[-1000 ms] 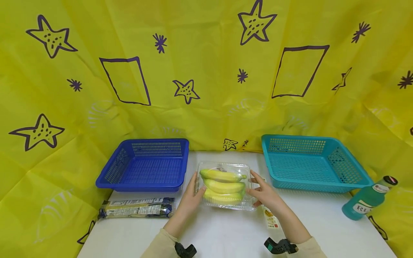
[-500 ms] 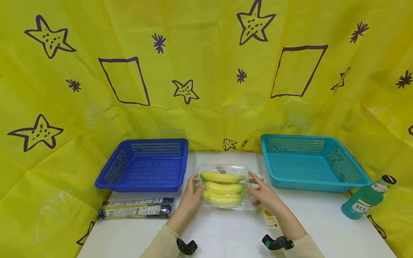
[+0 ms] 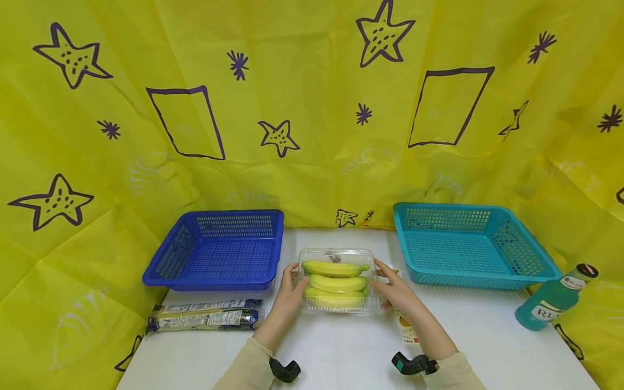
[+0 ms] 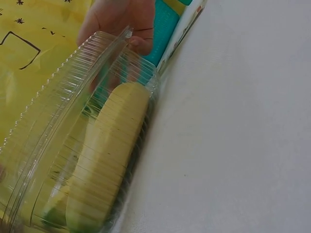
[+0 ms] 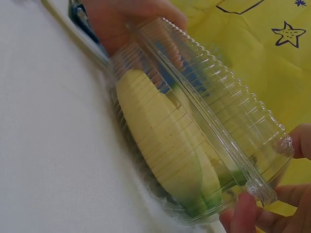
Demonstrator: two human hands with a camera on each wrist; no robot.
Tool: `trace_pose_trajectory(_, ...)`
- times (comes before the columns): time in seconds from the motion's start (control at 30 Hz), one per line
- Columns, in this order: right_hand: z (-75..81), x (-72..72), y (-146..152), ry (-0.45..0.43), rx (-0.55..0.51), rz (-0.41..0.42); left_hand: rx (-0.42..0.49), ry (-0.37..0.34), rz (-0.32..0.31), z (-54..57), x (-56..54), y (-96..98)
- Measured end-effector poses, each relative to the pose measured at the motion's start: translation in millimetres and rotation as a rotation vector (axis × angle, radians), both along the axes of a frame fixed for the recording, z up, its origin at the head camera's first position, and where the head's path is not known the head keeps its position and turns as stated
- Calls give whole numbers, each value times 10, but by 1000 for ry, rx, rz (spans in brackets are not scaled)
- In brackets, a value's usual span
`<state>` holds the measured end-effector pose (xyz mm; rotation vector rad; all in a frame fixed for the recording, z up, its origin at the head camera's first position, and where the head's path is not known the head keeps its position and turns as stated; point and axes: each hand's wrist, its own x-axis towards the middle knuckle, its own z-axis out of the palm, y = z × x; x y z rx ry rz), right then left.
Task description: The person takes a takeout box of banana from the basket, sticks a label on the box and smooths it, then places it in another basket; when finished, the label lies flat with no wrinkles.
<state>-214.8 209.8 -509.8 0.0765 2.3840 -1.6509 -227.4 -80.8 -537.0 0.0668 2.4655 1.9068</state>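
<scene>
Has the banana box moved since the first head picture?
Yes, slightly: the box now shows its far edge a little lower in the head view, judged against the blue basket.

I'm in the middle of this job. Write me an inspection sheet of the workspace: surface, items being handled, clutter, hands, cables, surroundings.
Surface: white tabletop, no spills seen.
Job items: clear plastic container, lid closed, with at least three bananas inside.
Clutter: blue basket at left, long packet before it; turquoise basket at right, green bottle by its near right corner; printed card partly hidden by the right arm.
Hands: left hand and right hand hold the container at opposite ends, fingers on its sides.
Cables: nothing seen.
Surroundings: yellow curtain with starfish drawings behind the table.
</scene>
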Motion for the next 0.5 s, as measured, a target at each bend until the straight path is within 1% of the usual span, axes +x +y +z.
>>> trace_pose_trajectory(0.1,-8,-1,-3,5,7,-2,24,-16,4,-6,0,8)
trace_pose_trajectory(0.17,-10,1,-5,4,11,-1,53,-38,5,-16,0,12)
trace_pose_trajectory(0.3,-8,5,-6,0,15,2,89,-44,-19,-31,3,18)
trace_pose_trajectory(0.37,-7,7,-6,-1,16,4,90,-44,-31,-33,9,20)
trace_pose_trajectory(0.5,-15,6,1,2,22,9,75,-54,-33,-30,11,22)
